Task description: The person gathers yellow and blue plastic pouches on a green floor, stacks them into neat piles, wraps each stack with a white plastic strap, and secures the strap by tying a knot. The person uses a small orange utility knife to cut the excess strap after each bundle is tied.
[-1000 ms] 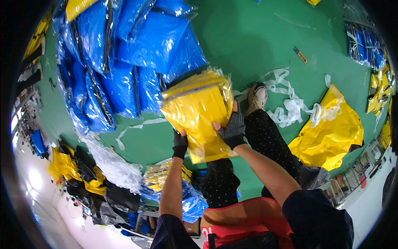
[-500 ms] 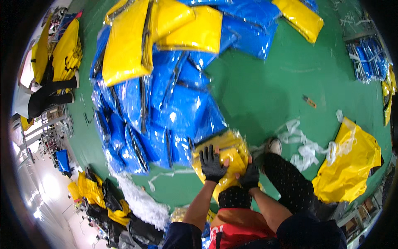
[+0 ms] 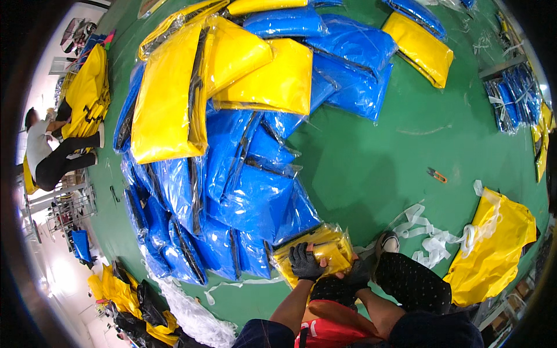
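Observation:
Close to my body lies a folded yellow packet in clear plastic wrap (image 3: 326,242), against the near edge of the blue pile. My left hand (image 3: 306,262), in a dark glove with bare fingertips, curls its fingers round the left part of the packet. Gloved the same way, my right hand (image 3: 356,271) grips the packet's right side, its thumb on top and its other fingers partly hidden. Just beyond are several blue wrapped packets (image 3: 255,194), with large yellow wrapped packets (image 3: 168,93) lying over them.
On the green floor (image 3: 377,156) lie orange-handled thread snips (image 3: 437,175). White strips (image 3: 432,240) trail beside my shoe and a loose yellow sheet (image 3: 493,249). White netting-like material (image 3: 197,313) is heaped at lower left. Another person (image 3: 49,145) bends over yellow material at far left.
My view has tilted, so the piles sit lower in the picture. My left hand's fingers, spread flat on the yellow packet before, are now curled on it. The right hand stays at its side.

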A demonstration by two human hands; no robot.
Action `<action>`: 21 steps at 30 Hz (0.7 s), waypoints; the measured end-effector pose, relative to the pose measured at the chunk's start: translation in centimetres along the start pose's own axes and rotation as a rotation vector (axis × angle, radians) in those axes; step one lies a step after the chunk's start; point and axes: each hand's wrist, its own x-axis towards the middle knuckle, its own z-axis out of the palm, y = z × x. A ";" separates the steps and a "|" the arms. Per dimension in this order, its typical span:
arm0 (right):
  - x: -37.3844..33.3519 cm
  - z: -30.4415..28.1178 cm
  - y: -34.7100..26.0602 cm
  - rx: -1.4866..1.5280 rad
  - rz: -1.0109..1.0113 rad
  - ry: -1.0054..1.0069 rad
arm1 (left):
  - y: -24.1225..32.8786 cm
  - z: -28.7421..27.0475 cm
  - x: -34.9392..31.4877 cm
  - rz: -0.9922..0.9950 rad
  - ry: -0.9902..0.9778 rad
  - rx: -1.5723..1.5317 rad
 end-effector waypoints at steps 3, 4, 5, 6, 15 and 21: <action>3.0 -1.6 -4.2 0.022 -0.266 0.114 | -1.4 0.7 -0.5 -0.031 0.008 -0.010; 7.1 -1.7 -8.9 0.126 -0.356 0.192 | -1.3 0.2 -0.5 -0.041 0.008 0.008; 11.6 -1.3 -14.0 0.265 -0.368 0.285 | -1.3 0.3 -0.7 -0.036 0.038 -0.005; 17.3 -0.6 -17.1 0.566 -0.271 0.214 | -0.7 0.4 -0.3 -0.004 0.064 -0.022; 40.3 -2.6 -50.0 1.258 0.078 -0.361 | -8.8 -23.5 23.2 -0.535 0.368 -1.705; 38.3 -2.6 -44.8 1.284 -0.326 0.023 | -8.6 -23.1 31.3 -0.258 0.438 -2.015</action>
